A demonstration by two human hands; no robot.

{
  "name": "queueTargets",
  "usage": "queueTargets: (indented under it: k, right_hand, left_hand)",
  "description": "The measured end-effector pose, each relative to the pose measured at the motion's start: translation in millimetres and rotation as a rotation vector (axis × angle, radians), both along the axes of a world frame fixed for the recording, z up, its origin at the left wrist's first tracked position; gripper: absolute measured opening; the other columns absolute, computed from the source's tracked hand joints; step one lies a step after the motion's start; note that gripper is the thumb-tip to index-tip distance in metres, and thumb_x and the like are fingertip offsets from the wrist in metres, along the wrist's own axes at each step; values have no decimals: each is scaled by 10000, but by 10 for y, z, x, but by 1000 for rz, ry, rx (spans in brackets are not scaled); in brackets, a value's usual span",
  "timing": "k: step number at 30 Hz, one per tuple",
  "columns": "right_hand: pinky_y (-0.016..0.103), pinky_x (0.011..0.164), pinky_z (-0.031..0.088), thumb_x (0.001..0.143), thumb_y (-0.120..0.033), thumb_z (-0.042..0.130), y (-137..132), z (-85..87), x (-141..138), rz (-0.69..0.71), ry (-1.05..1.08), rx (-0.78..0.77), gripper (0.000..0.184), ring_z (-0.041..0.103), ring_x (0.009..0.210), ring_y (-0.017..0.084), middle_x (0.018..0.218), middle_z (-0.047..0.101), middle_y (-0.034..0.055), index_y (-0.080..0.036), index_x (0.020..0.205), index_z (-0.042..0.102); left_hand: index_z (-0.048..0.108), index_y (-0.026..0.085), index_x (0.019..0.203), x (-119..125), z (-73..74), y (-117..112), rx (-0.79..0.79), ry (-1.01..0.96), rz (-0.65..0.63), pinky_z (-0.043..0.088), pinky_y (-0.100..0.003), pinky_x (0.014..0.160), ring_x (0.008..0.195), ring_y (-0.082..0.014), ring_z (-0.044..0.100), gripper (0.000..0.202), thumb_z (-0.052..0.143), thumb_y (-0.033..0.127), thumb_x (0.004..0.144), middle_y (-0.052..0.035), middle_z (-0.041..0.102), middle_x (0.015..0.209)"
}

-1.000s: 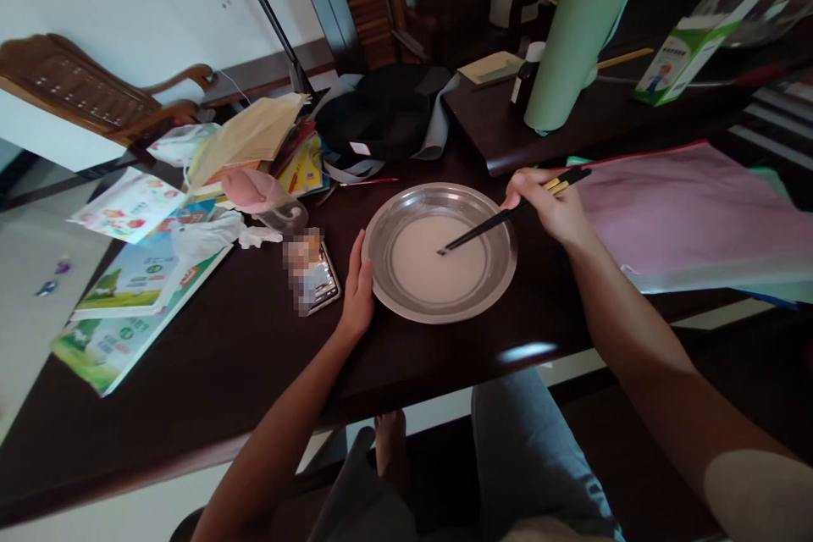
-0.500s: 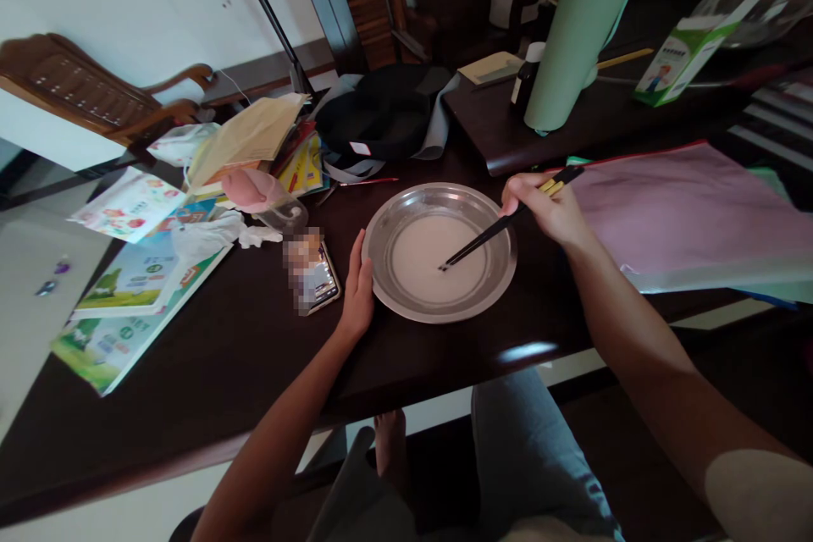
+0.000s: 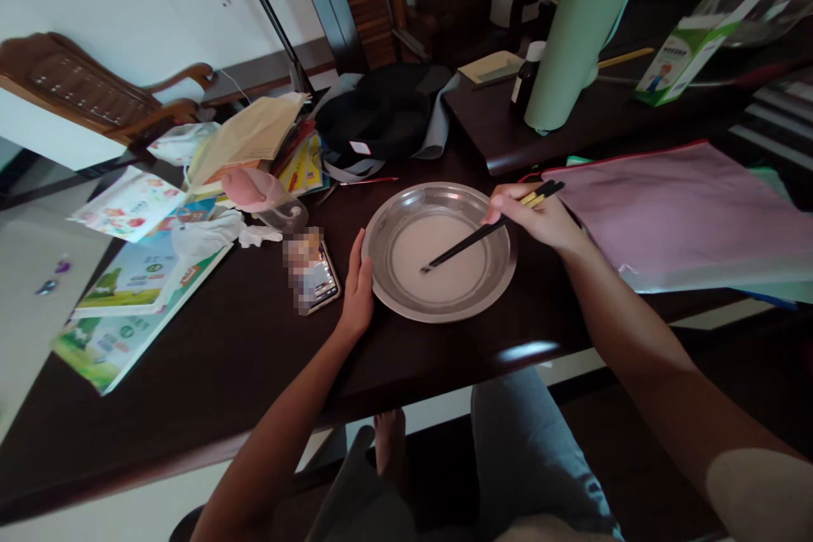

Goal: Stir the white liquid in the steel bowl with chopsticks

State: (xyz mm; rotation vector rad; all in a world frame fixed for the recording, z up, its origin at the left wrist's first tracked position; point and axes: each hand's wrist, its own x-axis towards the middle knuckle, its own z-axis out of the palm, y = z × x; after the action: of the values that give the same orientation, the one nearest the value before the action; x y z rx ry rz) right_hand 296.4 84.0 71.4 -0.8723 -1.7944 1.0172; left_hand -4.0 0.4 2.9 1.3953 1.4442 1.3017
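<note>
A round metal basin (image 3: 438, 312) stands on the dark table with a cloudy whitish liquid (image 3: 438, 241) in it. My left hand (image 3: 359, 292) holds the basin at its left rim, fingers stretched along the outer side. A pair of black chopsticks (image 3: 467, 246) with gold bands is gripped in my right hand (image 3: 524, 212) above the basin's right rim. The chopstick tips are together and dip into the liquid, left of the basin's middle. Whatever lies under the cloudy surface is hidden.
Left of the basin lies a phone (image 3: 323, 284), with a pink-topped clear bottle (image 3: 263, 196), crumpled tissue and booklets (image 3: 133, 288) beyond. A black bag (image 3: 381, 118) sits behind. To the right are a pink folder (image 3: 686, 212), a tall green bottle (image 3: 581, 34) and a small box (image 3: 686, 59).
My right hand and the chopsticks have moved a little left, so the tips now sit further left in the liquid. The left hand and basin have stayed in place.
</note>
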Motion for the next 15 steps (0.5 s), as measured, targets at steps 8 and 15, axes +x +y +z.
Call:
queueTargets:
  k: [8, 15]
  right_hand:
    - [296, 673, 445, 891, -497, 576, 43, -14, 53, -147, 105, 28, 416, 603, 633, 146, 617, 639, 6, -221, 587, 645]
    - [290, 679, 449, 881, -461, 609, -16, 12, -29, -7, -31, 53, 307, 639, 730, 158, 749, 701, 26, -219, 720, 709]
  left_hand:
    - [370, 303, 1487, -7, -21, 9, 7, -2, 2, 183, -415, 1234, 1481, -223, 295, 594, 431, 535, 944, -28, 331, 1602]
    - [364, 298, 1490, -12, -24, 7, 1, -6, -3, 186, -400, 1234, 1483, -219, 290, 593, 432, 526, 947, -20, 324, 1605]
